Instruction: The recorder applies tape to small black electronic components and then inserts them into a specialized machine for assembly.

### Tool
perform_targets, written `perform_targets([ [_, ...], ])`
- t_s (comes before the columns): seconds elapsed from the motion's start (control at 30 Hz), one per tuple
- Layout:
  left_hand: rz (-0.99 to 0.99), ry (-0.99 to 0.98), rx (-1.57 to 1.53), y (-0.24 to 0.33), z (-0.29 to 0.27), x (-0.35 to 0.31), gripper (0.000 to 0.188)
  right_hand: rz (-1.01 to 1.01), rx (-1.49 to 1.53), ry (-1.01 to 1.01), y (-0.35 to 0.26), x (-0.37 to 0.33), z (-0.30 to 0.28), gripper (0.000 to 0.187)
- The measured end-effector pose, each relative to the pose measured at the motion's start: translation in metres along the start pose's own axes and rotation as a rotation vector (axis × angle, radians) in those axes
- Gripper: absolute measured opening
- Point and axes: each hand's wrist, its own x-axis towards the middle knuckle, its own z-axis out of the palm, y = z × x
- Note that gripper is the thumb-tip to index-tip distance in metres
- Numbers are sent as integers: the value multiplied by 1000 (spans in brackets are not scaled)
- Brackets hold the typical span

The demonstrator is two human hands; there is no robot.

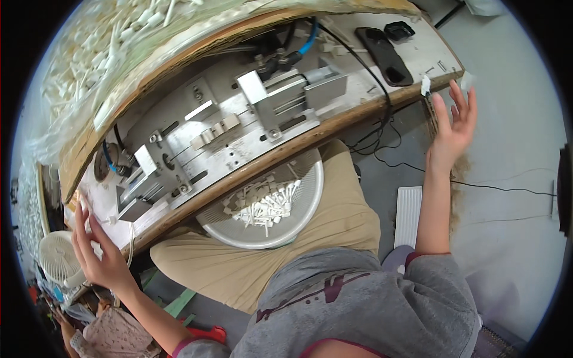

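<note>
**Both hands spread wide at the two ends of the bench**

Left hand (pixel 98 253) is up at the left end of the bench (pixel 334 122), fingers fanned apart, palm facing the wooden front edge, gripping nothing. It hovers just beside the white sheet lying at that corner, with a small white fan (pixel 59 258) right next to it on the outside.

Over on the other side, the right hand (pixel 453 128) is raised at the right corner of the bench, fingers splayed open and pointing upward, empty too. It sits just beside two small white scraps (pixel 425 85) stuck at that corner; whether the fingertips touch them I cannot tell.

Between the hands runs the metal jig (pixel 256 113), bolted along the bench top, with blocks, slots and a blue hose (pixel 309 40) at its far side. A dark phone (pixel 385 56) lies flat near the right end, black cable trailing off the front edge down to the floor.

On the lap, tucked under the front edge at the middle, rests a round white bowl (pixel 310 206) with a heap of small white plastic parts (pixel 262 206) inside. Behind the bench, at its far left, a great pile of similar white parts (pixel 113 45) fills a clear bag.
</note>
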Motion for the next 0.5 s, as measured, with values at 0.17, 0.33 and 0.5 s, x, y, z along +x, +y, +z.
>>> perform_targets([
  [0.17,231,49,-136,70,-16,0,27,-140,-326,-232,62,34,5,75],
  [0.33,543,-52,-297,114,-13,-6,27,-117,-388,-311,94,45,23,64],
  [0.5,452,-130,-624,153,1,-9,30,-140,-276,-289,85,37,13,53],
])
